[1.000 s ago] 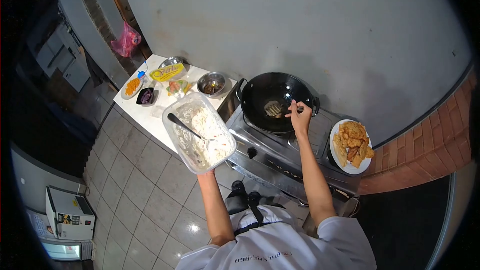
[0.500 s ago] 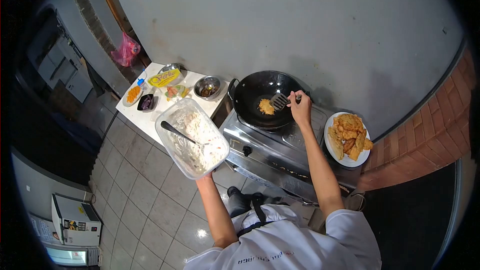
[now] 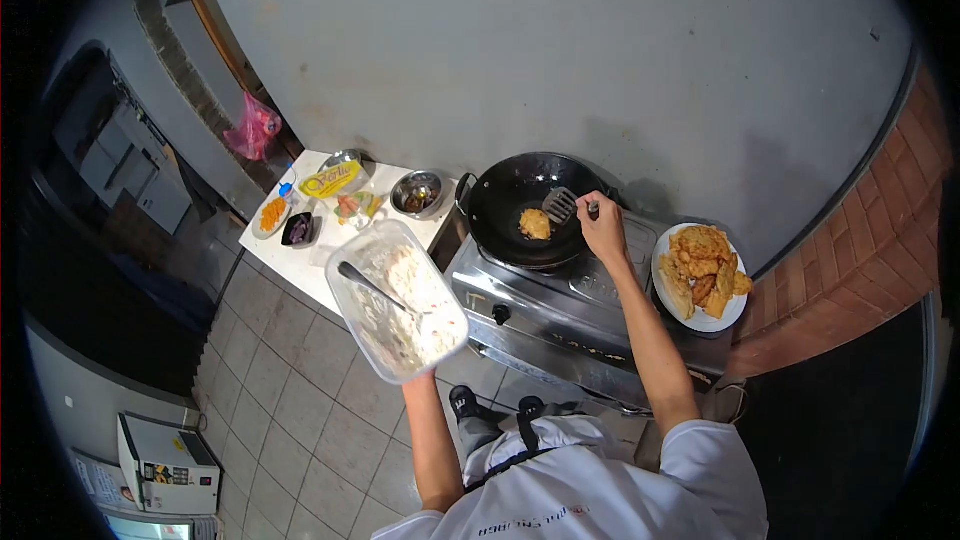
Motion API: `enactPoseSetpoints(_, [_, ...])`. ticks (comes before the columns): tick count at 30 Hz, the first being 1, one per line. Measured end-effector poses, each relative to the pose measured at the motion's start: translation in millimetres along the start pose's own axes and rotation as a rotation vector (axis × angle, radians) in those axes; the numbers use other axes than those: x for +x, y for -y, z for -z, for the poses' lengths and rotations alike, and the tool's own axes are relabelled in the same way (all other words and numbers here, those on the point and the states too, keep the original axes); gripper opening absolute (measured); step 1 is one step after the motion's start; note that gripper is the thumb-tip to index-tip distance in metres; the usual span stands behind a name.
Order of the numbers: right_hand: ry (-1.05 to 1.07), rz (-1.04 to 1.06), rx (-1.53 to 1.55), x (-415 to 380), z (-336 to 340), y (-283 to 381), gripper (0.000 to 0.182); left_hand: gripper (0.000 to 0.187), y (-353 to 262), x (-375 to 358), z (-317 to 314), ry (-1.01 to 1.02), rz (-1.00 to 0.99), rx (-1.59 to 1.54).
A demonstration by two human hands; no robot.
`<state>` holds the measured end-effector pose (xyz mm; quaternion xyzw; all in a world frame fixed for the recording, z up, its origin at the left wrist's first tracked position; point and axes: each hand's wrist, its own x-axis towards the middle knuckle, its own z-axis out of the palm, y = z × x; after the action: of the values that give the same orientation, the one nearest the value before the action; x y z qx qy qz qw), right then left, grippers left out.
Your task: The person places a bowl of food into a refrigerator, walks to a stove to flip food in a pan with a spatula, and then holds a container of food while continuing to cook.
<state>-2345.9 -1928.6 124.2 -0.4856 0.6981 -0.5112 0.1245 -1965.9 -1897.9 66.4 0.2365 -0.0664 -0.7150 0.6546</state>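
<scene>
A grey wall (image 3: 600, 50) is filling the background, with a tiled floor (image 3: 300, 410) below. A steel stove (image 3: 560, 310) is standing against the wall, and a white bench (image 3: 300, 250) is sitting just left of it. A black wok (image 3: 500, 230) is resting on the stove's left burner, with one golden fritter (image 3: 535, 224) lying in it. The left hand (image 3: 418, 372) is gripping from below a clear tub (image 3: 372, 325) of pale batter, holding it out over the floor in front of the bench; its long axis is running from upper left to lower right, and a spoon (image 3: 372, 285) is lying in it along the same line. A white plate (image 3: 735, 320) of fried pieces is sitting at the stove's right end. The right hand (image 3: 603, 225) is closing its fingers around the handle of a slotted spatula (image 3: 560, 205), whose blade is pointing left and hanging over the wok just right of the fritter; whether it is touching the wok cannot be told. Small bowls (image 3: 420, 192) and a yellow packet (image 3: 332, 180) are crowding the bench.
</scene>
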Motion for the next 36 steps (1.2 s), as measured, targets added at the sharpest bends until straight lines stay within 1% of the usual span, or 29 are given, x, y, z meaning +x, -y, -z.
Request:
enactPoseSetpoints(2, [0.021,0.000,-0.041,4.7,-1.4,12.8,0.007,0.076,-1.0,-10.5,-2.0,-0.003,0.039,-0.008])
enactPoseSetpoints(4, [0.003,0.053,-0.031,5.4,-3.1,24.1,0.007,0.077,-1.5,-24.7,-6.0,-0.008,0.089,-0.016])
enactPoseSetpoints(10, [-0.050,0.132,-0.023,-19.9,3.6,-0.3,0.008,0.078,28.3,-65.5,4.1,0.049,0.183,-0.059])
enactPoseSetpoints(14, [-0.008,0.101,-0.033,-19.6,10.2,8.6,0.008,0.078,31.8,-69.2,-1.3,0.068,0.228,-0.083])
enactPoseSetpoints(22, [0.016,0.120,-0.052,-22.5,5.0,7.9,0.007,0.080,36.8,-77.3,6.4,0.106,0.303,-0.143])
enactPoseSetpoints(25, [0.001,0.168,-0.037,-23.7,-1.6,9.6,0.007,0.080,36.7,-82.5,8.6,0.121,0.361,-0.171])
enactPoseSetpoints(28, [0.022,0.136,-0.043,-25.5,-5.4,13.8,0.006,0.081,37.0,-85.6,8.2,0.135,0.422,-0.205])
enactPoseSetpoints(34, [0.022,0.166,-0.057,-35.5,-9.2,10.7,0.008,0.082,39.2,-91.4,9.7,0.179,0.535,-0.271])
enactPoseSetpoints(36, [0.015,0.173,-0.016,-38.3,-10.1,11.3,0.009,0.082,39.4,-93.2,10.0,0.186,0.566,-0.288])
